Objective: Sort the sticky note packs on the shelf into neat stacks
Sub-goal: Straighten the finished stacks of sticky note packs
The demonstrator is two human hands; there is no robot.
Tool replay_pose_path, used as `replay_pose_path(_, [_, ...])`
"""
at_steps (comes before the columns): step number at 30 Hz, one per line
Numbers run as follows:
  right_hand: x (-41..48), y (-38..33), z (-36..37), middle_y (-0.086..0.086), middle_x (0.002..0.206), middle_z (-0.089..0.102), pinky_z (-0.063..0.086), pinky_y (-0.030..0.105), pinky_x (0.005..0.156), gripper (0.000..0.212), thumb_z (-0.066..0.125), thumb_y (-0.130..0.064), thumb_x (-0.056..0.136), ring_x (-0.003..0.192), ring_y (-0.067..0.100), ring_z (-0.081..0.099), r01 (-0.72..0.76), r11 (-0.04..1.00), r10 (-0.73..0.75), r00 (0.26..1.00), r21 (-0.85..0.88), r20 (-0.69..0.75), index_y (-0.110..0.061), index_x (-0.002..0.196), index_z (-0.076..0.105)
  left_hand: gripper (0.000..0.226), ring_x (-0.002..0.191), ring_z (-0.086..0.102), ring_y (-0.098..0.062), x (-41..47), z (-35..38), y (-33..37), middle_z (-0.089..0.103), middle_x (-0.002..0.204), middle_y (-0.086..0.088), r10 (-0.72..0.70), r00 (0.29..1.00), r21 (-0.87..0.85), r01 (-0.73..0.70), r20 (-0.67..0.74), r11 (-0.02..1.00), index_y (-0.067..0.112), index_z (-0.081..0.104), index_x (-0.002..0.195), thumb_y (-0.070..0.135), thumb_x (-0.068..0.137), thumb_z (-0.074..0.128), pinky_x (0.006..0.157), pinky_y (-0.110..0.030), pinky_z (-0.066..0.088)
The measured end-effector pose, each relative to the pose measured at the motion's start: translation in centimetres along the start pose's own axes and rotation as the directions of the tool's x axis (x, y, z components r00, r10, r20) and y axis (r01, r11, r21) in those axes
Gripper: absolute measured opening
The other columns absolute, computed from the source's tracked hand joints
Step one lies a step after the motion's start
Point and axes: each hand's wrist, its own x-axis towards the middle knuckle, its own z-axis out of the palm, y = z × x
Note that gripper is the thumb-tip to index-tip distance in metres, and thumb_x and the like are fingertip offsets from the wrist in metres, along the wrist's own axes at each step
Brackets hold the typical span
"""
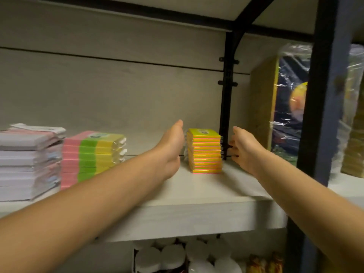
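A tall, even stack of yellow sticky note packs with pink and orange edges (204,151) stands on the white shelf (197,196). My left hand (171,148) lies flat against the stack's left side, fingers together and stretched toward the back. My right hand (243,149) is spread beside the stack's right side, fingers apart, a little off it; it holds nothing. Further left sits a stack of pink, green and yellow striped packs (92,156), and beside that a stack of white and pastel packs (29,162).
A black metal upright (226,99) rises just behind the yellow stack. A plastic-wrapped bundle (285,107) stands to the right, partly behind a dark post (323,95). White-lidded jars (177,255) fill the shelf below.
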Motion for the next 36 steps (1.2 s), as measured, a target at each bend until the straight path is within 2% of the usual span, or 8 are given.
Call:
replay_pose_path(1, [0.7, -0.2, 0.1, 0.007, 0.103, 0.058, 0.044, 0.037, 0.086, 0.039, 0.024, -0.036, 0.099, 0.099, 0.03, 0.058, -0.01, 1.0, 0.01, 1.0, -0.004, -0.002, -0.018, 0.127, 0.044, 0.041, 0.07, 0.065, -0.024, 0.6, 0.7, -0.2, 0.044, 0.074, 0.022, 0.007, 0.999, 0.035, -0.006, -0.031, 0.999, 0.014, 0.056, 0.096, 0.039, 0.1, 0.023, 0.044, -0.028, 0.036])
replay_pose_path(2, [1.4, -0.4, 0.2, 0.007, 0.103, 0.053, 0.044, 0.037, 0.081, 0.032, 0.023, -0.038, 0.099, 0.091, 0.029, 0.056, -0.03, 1.0, 0.03, 1.0, -0.005, 0.001, -0.023, 0.118, 0.045, 0.041, 0.068, 0.066, -0.012, 1.4, 1.5, -0.5, 0.04, 0.111, 0.001, 0.001, 0.998, 0.057, 0.003, -0.063, 0.998, 0.019, 0.052, 0.08, 0.039, 0.101, 0.023, 0.04, -0.021, 0.033])
replay_pose_path(4, [2.5, -0.5, 0.3, 0.005, 0.096, 0.042, 0.038, 0.034, 0.068, 0.025, 0.02, -0.044, 0.097, 0.074, 0.024, 0.046, -0.06, 0.998, 0.06, 0.998, -0.034, 0.017, -0.027, 0.09, 0.037, 0.042, 0.055, 0.058, 0.003, 3.2, 2.6, -0.9, 0.035, 0.081, 0.003, -0.003, 0.993, 0.063, 0.011, -0.12, 0.998, 0.023, 0.044, 0.071, 0.041, 0.101, 0.02, 0.039, -0.008, 0.035])
replay_pose_path(9, [5.4, 0.5, 0.5, 0.0, 0.067, 0.025, 0.019, 0.029, 0.053, 0.051, 0.015, -0.067, 0.088, 0.056, 0.015, 0.024, -0.099, 0.993, 0.102, 0.993, -0.059, 0.06, -0.024, 0.062, 0.022, 0.082, 0.133, 0.041, -0.033, 7.7, 3.9, -2.1, 0.042, 0.146, -0.012, -0.069, 0.976, 0.065, 0.084, -0.205, 0.994, 0.014, 0.037, 0.141, 0.068, 0.088, 0.006, 0.113, -0.046, 0.03])
replay_pose_path(14, [6.9, 3.2, 1.5, 0.006, 0.08, 0.068, 0.052, 0.03, 0.062, 0.073, 0.016, -0.072, 0.086, 0.072, 0.02, 0.065, -0.162, 0.985, 0.172, 0.96, -0.064, 0.221, -0.015, 0.087, 0.062, 0.075, 0.107, 0.061, -0.032, 10.2, 4.2, -3.3, 0.058, 0.128, -0.016, -0.102, 0.984, -0.074, 0.092, -0.146, 0.993, 0.009, 0.05, 0.13, 0.062, 0.092, 0.013, 0.096, -0.045, 0.048])
replay_pose_path(18, [7.1, 3.4, 1.6, -0.003, 0.038, 0.062, 0.045, 0.017, 0.032, 0.056, 0.025, -0.056, 0.093, 0.033, 0.011, 0.06, -0.114, 0.992, 0.124, 0.968, -0.056, 0.22, -0.019, 0.068, 0.057, 0.043, 0.076, 0.062, -0.025, 10.8, 4.1, -3.9, 0.065, 0.097, -0.017, -0.06, 0.988, -0.056, 0.052, -0.142, 0.997, 0.01, 0.06, 0.101, 0.038, 0.096, 0.027, 0.072, -0.033, 0.053])
replay_pose_path(22, [7.0, 3.5, 1.5, -0.004, 0.039, 0.061, 0.045, 0.015, 0.038, 0.048, 0.028, -0.051, 0.092, 0.035, 0.011, 0.06, -0.122, 0.992, 0.127, 0.975, -0.037, 0.182, -0.021, 0.065, 0.055, 0.049, 0.023, 0.05, -0.014, 11.1, 3.4, -4.2, 0.052, 0.029, -0.002, -0.038, 0.998, 0.006, 0.038, -0.046, 0.999, 0.011, 0.047, 0.056, 0.029, 0.097, 0.028, 0.027, -0.013, 0.037])
replay_pose_path(36, [4.8, 2.9, 1.6, -0.002, 0.037, 0.06, 0.047, 0.024, 0.05, 0.061, 0.021, -0.066, 0.09, 0.05, 0.015, 0.06, -0.161, 0.987, 0.16, 0.964, -0.012, 0.212, -0.021, 0.066, 0.056, 0.069, 0.031, 0.059, -0.017, 10.2, 3.1, -4.2, 0.06, 0.038, -0.002, -0.092, 0.995, -0.102, 0.09, -0.021, 0.991, 0.014, 0.06, 0.041, 0.045, 0.095, 0.03, 0.033, -0.021, 0.049])
